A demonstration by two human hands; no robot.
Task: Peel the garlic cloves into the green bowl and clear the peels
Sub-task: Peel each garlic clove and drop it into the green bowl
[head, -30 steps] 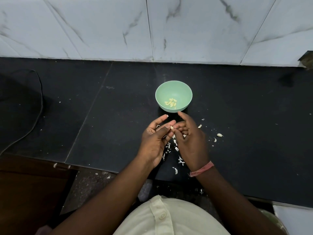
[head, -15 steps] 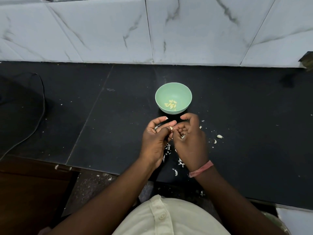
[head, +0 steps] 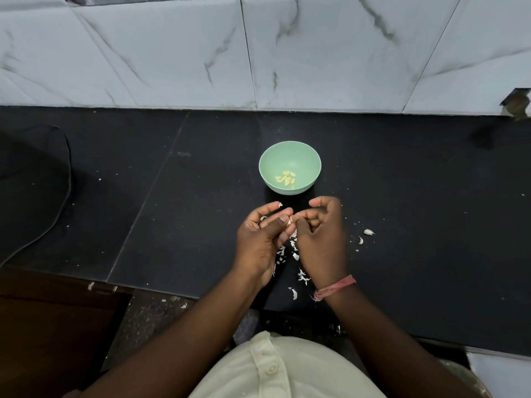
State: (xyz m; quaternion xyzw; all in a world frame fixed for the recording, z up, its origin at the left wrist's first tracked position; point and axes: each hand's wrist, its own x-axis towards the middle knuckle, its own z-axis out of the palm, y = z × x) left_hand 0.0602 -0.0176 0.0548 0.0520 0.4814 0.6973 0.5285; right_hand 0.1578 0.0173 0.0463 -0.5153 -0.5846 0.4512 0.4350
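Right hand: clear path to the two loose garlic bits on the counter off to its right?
Probably yes. The garlic bits lie on bare counter right of the right hand, nothing between. But that hand is pinching the clove held by the left hand.

1. White marble-veined wall tiles [head: 184, 53] run behind the dark surface [head: 416, 225].
2. A black cable [head: 61, 202] curves along the left side.
3. Brown wooden furniture [head: 48, 326] sits at lower left.

bowl [head: 289, 156] on counter [head: 431, 225] behind both hands, cloves [head: 286, 178] in bowl, peels [head: 293, 254] between and below hands, loose cloves [head: 368, 232] right
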